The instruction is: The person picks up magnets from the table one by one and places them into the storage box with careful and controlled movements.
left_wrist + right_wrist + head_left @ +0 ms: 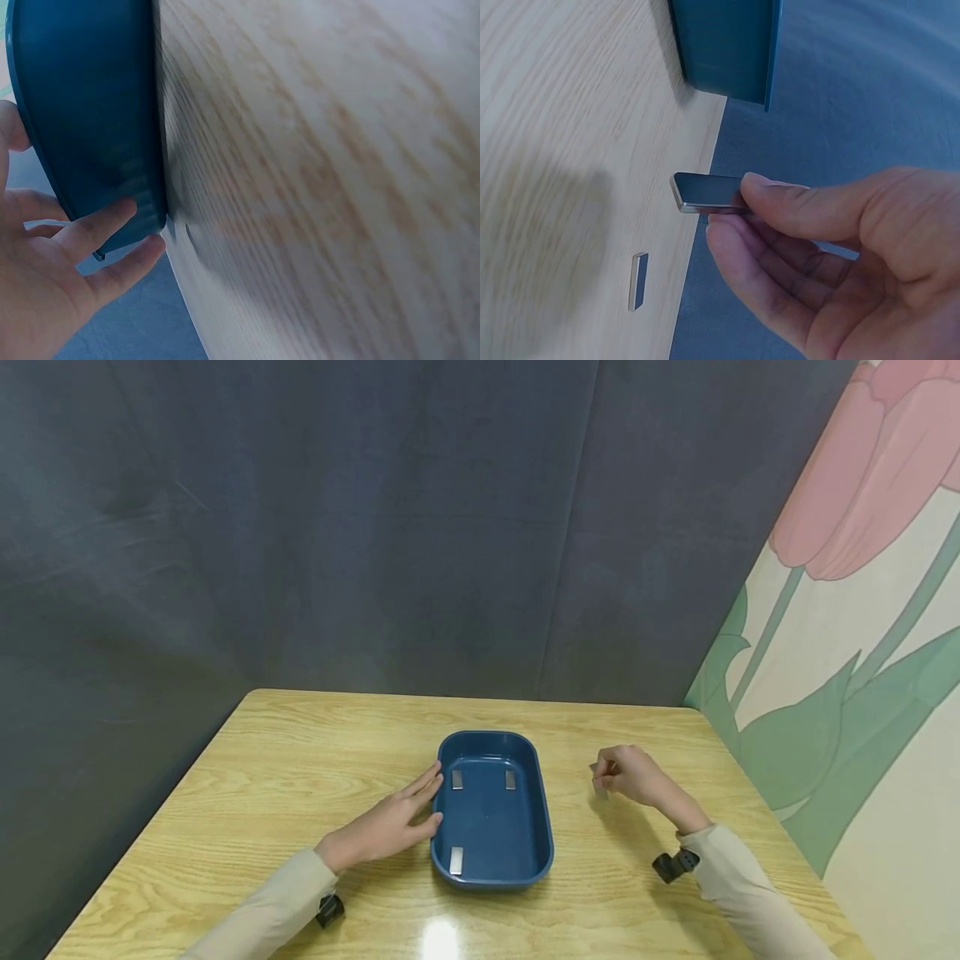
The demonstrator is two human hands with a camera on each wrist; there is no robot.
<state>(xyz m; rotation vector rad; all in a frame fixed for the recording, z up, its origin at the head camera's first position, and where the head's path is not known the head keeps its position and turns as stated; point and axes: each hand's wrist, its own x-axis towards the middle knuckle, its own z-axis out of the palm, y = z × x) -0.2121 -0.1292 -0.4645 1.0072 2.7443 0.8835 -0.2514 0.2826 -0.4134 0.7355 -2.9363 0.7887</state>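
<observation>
A dark blue rectangular tray [491, 827] with rounded corners stands on the wooden table. Inside it lie three small silver metal bars: one at the far left [457, 779], one at the far right [510, 779], one at the near left [456, 860]. My left hand [386, 829] rests its spread, fairly straight fingers against the tray's left side, fingertips on the outer wall [82, 112]. To the right of the tray, my right hand [632, 774] pinches a flat silver metal bar [709, 193] between thumb and fingers. Another bar [637, 281] lies on the table below it.
The light wooden table [300, 760] has its far edge close to a dark curtain [375, 527]. A wall painted with a pink tulip [862, 485] runs along the right side. Each wrist carries a small black camera, such as the right one [675, 865].
</observation>
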